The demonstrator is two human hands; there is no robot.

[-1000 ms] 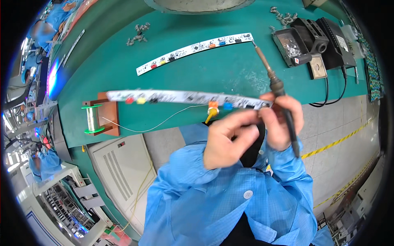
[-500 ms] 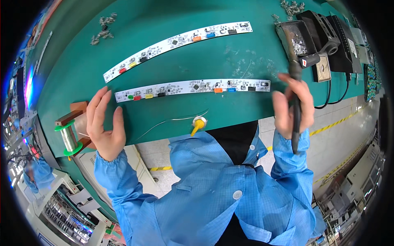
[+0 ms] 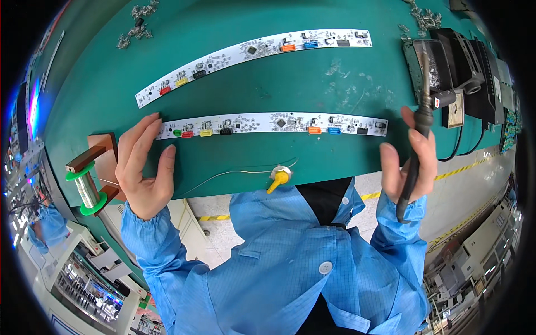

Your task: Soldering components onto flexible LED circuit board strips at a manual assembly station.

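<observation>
My left hand [image 3: 144, 170] is at the left end of the nearer slim, curved white circuit board [image 3: 262, 122]. Its fingertips reach that end, while the thumb is spread apart below it; whether they press on the board I cannot tell. In my right hand [image 3: 416, 164] is a soldering iron [image 3: 413, 176], its dark handle slanting through the fingers and its metal end pointing away over the bench. The right thumb lies just off the board's right end. Farther back lies a second curved white board [image 3: 234, 60]. Small coloured parts sit on both boards.
A solder wire spool [image 3: 87, 190] on a wooden holder stands at the left. Near the front edge lies a yellow-handled piece [image 3: 280, 178] beside thin wire. At right are a soldering stand [image 3: 455, 61] and tray [image 3: 432, 70]. Loose metal parts [image 3: 137, 33] lie far left.
The view has shifted slightly, so the boards appear larger and farther right. My left fingertips have come up to the near board's left end. My right hand still holds the soldering iron.
</observation>
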